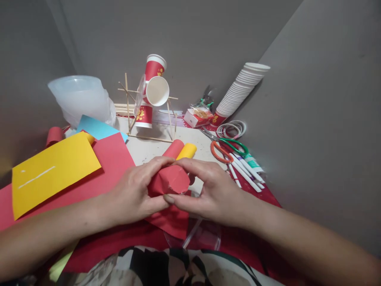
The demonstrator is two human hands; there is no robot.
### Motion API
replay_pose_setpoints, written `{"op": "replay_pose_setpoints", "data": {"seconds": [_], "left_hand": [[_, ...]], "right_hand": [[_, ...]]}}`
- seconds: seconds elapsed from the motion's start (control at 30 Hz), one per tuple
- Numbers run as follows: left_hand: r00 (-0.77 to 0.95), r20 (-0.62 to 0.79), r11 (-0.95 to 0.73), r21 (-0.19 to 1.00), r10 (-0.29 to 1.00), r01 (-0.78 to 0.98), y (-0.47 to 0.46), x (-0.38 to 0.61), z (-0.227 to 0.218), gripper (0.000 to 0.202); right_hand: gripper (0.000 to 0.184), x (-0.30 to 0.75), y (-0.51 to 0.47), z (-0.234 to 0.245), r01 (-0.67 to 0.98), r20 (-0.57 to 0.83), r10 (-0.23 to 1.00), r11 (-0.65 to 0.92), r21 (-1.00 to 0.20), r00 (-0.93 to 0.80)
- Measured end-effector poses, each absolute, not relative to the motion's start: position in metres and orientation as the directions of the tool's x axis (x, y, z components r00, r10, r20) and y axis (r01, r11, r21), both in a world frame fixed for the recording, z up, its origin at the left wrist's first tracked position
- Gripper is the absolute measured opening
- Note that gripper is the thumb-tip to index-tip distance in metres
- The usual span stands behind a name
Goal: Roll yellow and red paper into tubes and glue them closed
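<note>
Snugly between both hands, red paper (pixel 169 180)

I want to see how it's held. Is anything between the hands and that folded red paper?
Nothing visible. The left hand and right hand both grip the folded red paper directly, fingers touching it. The red roll and yellow roll lie behind it.

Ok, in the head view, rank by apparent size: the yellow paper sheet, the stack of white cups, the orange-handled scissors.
1. yellow paper sheet, clearly largest.
2. stack of white cups.
3. orange-handled scissors, smallest.
The stack stands farther from the camera than the sheet, so its true size may be understated.
</note>
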State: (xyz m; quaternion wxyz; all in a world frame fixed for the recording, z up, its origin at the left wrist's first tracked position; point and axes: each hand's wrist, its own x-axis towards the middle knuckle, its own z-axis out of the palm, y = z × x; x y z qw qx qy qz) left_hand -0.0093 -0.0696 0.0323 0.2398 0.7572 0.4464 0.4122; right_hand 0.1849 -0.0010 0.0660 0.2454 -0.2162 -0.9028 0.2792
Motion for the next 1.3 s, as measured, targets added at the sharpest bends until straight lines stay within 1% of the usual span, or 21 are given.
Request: {"op": "replay_pose_setpoints", "data": {"seconds": [0.17, 0.23, 0.3, 0.37, 0.5, 0.63, 0.7, 0.77, 0.87, 1.0, 1.07, 1.13, 1.23, 1.3], "left_hand": [[0.260, 0.402, -0.476, 0.787, 0.878, 0.392, -0.069, -0.008, 0.036, 0.050], [0.263, 0.352, -0.430, 0.825, 0.898, 0.365, -0.070, -0.006, 0.040, 0.036], [0.279, 0.276, -0.361, 0.872, 0.920, 0.329, -0.071, -0.004, 0.043, 0.023], [0.309, 0.201, -0.291, 0.914, 0.930, 0.282, -0.072, -0.003, 0.042, 0.019], [0.347, 0.080, -0.171, 0.955, 0.934, 0.242, -0.073, -0.002, 0.036, 0.028], [0.386, -0.008, -0.070, 0.980, 0.922, 0.187, -0.072, 0.000, 0.030, 0.033], [0.401, -0.012, -0.057, 0.986, 0.916, 0.158, -0.073, 0.001, 0.027, 0.036], [0.401, 0.006, -0.068, 0.988, 0.916, 0.140, -0.073, 0.002, 0.024, 0.040], [0.401, 0.006, -0.055, 0.993, 0.916, 0.108, -0.073, 0.002, 0.023, 0.031], [0.440, -0.045, 0.021, 0.998, 0.897, 0.059, -0.072, 0.000, 0.024, 0.027], [0.453, -0.069, 0.056, 0.998, 0.889, 0.041, -0.072, -0.001, 0.026, 0.028], [0.472, -0.089, 0.084, 0.996, 0.877, 0.033, -0.071, -0.001, 0.026, 0.030], [0.461, -0.083, 0.062, 0.996, 0.884, 0.061, -0.071, -0.002, 0.025, 0.030], [0.452, -0.076, 0.054, 0.997, 0.889, 0.062, -0.071, -0.002, 0.025, 0.030]], "right_hand": [[0.041, 0.192, -0.006, 0.052, 0.191, 0.483, 0.529, 0.787, -0.586, -0.698], [0.044, 0.197, -0.010, 0.048, 0.167, 0.539, 0.538, 0.791, -0.589, -0.648], [0.049, 0.202, -0.014, 0.045, 0.153, 0.561, 0.549, 0.785, -0.600, -0.619], [0.051, 0.206, -0.017, 0.043, 0.142, 0.562, 0.553, 0.779, -0.611, -0.615], [0.056, 0.211, -0.016, 0.037, 0.090, 0.577, 0.523, 0.785, -0.613, -0.627], [0.065, 0.210, -0.012, 0.032, 0.047, 0.552, 0.441, 0.809, -0.586, -0.708], [0.061, 0.208, -0.011, 0.030, 0.023, 0.543, 0.375, 0.837, -0.546, -0.752], [0.053, 0.205, -0.011, 0.029, 0.007, 0.534, 0.328, 0.857, -0.516, -0.779], [0.048, 0.201, -0.011, 0.028, 0.001, 0.509, 0.319, 0.848, -0.530, -0.799], [0.054, 0.202, -0.011, 0.026, 0.020, 0.486, 0.347, 0.829, -0.559, -0.802], [0.059, 0.203, -0.011, 0.025, 0.015, 0.499, 0.352, 0.828, -0.561, -0.791], [0.061, 0.203, -0.010, 0.023, -0.009, 0.525, 0.332, 0.839, -0.544, -0.784], [0.060, 0.202, -0.010, 0.021, -0.047, 0.533, 0.281, 0.853, -0.520, -0.798], [0.061, 0.203, -0.010, 0.021, -0.054, 0.518, 0.279, 0.841, -0.538, -0.809]]}}
